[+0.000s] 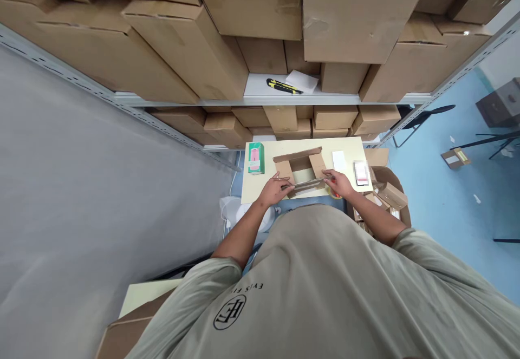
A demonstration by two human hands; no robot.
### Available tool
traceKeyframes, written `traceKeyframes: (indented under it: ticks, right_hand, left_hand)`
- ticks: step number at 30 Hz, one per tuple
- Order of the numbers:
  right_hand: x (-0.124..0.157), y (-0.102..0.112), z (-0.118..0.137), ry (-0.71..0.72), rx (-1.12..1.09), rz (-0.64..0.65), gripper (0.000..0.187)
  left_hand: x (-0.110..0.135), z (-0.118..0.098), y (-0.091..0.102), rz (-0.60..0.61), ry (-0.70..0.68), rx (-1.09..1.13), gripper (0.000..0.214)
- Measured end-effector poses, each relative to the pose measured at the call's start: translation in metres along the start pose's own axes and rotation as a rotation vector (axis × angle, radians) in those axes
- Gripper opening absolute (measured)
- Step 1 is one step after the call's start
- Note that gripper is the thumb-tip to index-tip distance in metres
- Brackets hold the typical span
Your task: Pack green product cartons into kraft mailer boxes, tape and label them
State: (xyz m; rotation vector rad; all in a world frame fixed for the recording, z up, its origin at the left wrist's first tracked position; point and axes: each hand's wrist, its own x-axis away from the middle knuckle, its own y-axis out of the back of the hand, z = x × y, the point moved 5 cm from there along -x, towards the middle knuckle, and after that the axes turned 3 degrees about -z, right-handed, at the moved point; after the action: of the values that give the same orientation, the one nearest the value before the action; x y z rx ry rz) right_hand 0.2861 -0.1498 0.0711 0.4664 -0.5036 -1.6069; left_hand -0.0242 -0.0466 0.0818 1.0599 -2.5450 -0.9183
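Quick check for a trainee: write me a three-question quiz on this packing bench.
1. Which is nearer the green-and-pink carton: the left hand or the right hand?
2. True or false: the yellow-and-black utility knife lies on the shelf above the cream board.
3. What stands on the board between the carton and the white card?

Key: 1. The left hand. 2. True. 3. An open cardboard box.

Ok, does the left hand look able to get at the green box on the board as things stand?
Probably yes: the green box stands on the cream board just beyond the left hand, with nothing visible between them, though that hand is busy at the folded cardboard box.
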Motion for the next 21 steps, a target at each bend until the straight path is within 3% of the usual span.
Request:
traceKeyframes:
  ticks: [4, 8, 12, 16, 18, 21]
  right_hand:
    - [-0.006, -0.001, -0.001, 0.037, 0.055, 0.008, 0.031]
    - [-0.013, -0.007, -0.008, 0.021, 0.007, -0.076, 0.032]
    - [-0.016, -0.016, -0.023, -0.079, -0.048, -0.175, 0.045]
    - [-0.016, -0.024, -0.035, -0.16, -0.091, -0.193, 0.052]
    - [-0.016, -0.025, -0.038, -0.17, -0.096, -0.206, 0.052]
    - [-0.014, -0.025, -0.044, -0.195, -0.095, -0.224, 0.052]
  left_hand:
    - [0.004, 0.008, 0.003, -0.096, 0.013, -0.031, 0.041]
    - [0.005, 0.016, 0.009, -0.244, 0.081, -0.082, 0.033]
    - [-0.008, 0.015, 0.017, -0.329, 0.078, -0.292, 0.074]
    - [-0.034, 0.007, 0.024, -0.251, 0.018, -0.475, 0.11]
    - [-0.043, 0.003, 0.024, -0.17, -0.004, -0.499, 0.109]
    - [-0.039, -0.004, 0.016, -0.074, -0.028, -0.55, 0.087]
